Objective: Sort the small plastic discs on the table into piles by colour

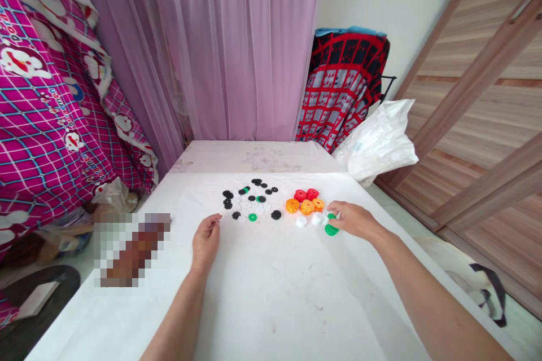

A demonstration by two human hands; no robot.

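Note:
My left hand (206, 243) is closed in a pinch above the white table, just left of a loose spread of notched plastic discs. A pale sliver shows at its fingertips, too small to name. My right hand (353, 220) bends its fingers together over a pile of green notched discs (331, 230), and what its fingertips grip is hidden. Close by lie white disc piles (301, 221), orange disc piles (307, 207) and red disc piles (312, 194). The spread between the hands mixes black discs (276, 215), white discs (258, 206) and a few green discs (253, 218).
The discs lie on a white table (271, 293). A pixelated object (135, 248) lies at its left edge. At the back right stands a white plastic bag (376, 138), near a red-and-black cloth (342, 79). A purple curtain (245, 45) hangs behind.

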